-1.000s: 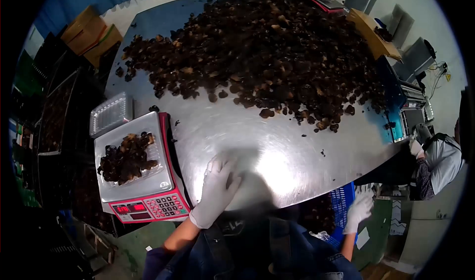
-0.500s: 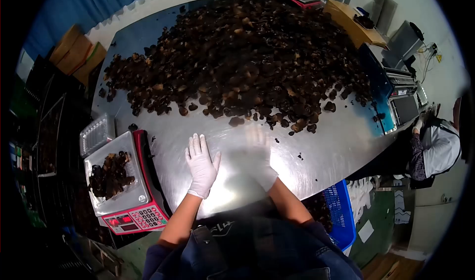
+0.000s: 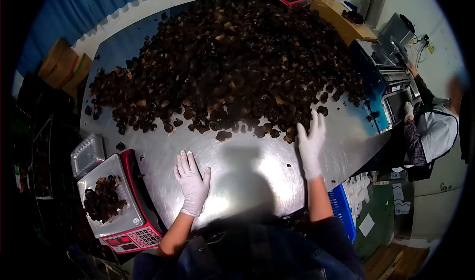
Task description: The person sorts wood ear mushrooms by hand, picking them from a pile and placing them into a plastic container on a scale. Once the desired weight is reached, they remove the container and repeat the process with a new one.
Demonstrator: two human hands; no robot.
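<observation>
My left hand (image 3: pixel 193 183), in a white glove, lies flat on the metal table (image 3: pixel 163 149) with nothing in it. My right hand (image 3: pixel 311 146), gloved too, reaches the near right edge of a broad pile of dark, dried wood ear mushrooms (image 3: pixel 237 67). Its fingers are apart, and I see nothing held in them. A few loose mushroom pieces (image 3: pixel 223 136) lie along the pile's front edge. To the left of my left hand stands a red and silver digital scale (image 3: pixel 133 238), with a clump of mushrooms (image 3: pixel 105 199) on its pan in what looks like clear plastic.
Clear plastic trays (image 3: pixel 88 155) sit behind the scale. A blue basket (image 3: pixel 340 208) is below the table's right edge. At the right, a co-worker (image 3: pixel 435 136) reaches toward equipment beside the table. Cardboard boxes (image 3: pixel 59 64) stand at the far left.
My right hand has swept right to the pile's edge, and small bits near there have gone from view. The left stays flat. The co-worker has raised an arm. The view has shifted slightly.
</observation>
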